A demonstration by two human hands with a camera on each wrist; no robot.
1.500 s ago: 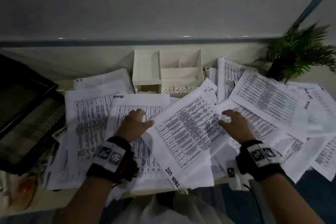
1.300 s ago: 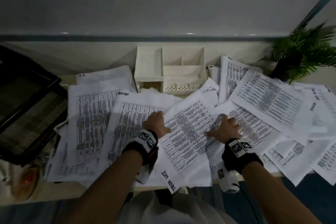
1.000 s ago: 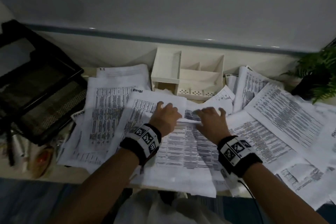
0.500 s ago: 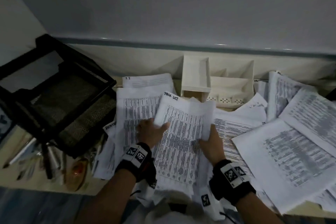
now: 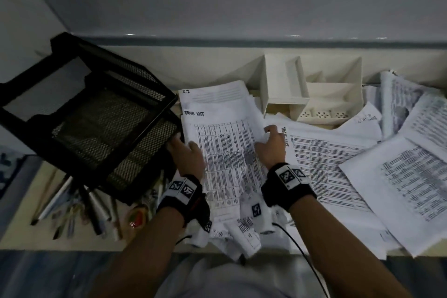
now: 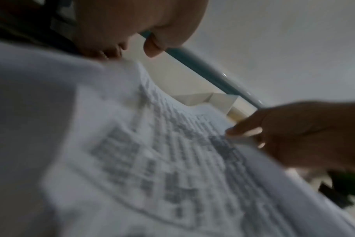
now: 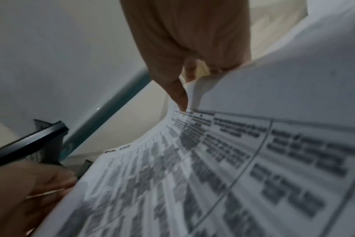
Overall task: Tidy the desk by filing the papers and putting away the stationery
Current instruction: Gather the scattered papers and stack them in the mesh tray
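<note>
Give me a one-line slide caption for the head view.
Both hands, left hand and right hand, hold a "Task List" sheet beside the black mesh tray, over a paper-strewn desk.

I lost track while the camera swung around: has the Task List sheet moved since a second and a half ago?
Yes. The Task List sheet has moved left, from in front of the white organizer to beside the black mesh tray, gripped by both hands.

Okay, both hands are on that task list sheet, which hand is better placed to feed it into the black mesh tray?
Left, probably. The left hand grips the task list sheet at the edge right beside the black mesh tray; the right hand pinches the far edge, away from it.
</note>
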